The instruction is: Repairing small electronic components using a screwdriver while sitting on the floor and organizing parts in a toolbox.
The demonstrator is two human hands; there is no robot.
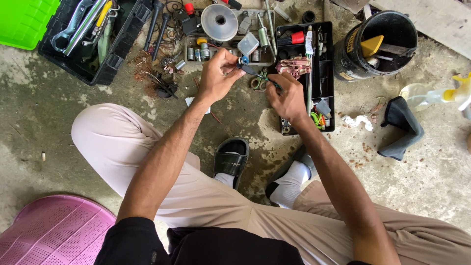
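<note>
A small blue ring (pixel 243 60) is pinched in the left hand (pixel 219 74), fingers closed on it, above the concrete floor (pixel 59 122). A thin tool (pixel 260 76) is gripped by the right hand (pixel 287 98), tip at the ring. A slip is judged possible: the ring could be lost among scrap (pixel 157 73) at 9 o'clock, or fingers pricked.

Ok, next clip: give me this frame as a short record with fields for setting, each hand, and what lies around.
setting: person seated on a concrete floor
left hand: pinches a small blue part
right hand: holds a thin dark tool whose tip meets the part
ahead: black parts tray, black toolbox, black bucket
near: pink basket, dark cloth
</note>
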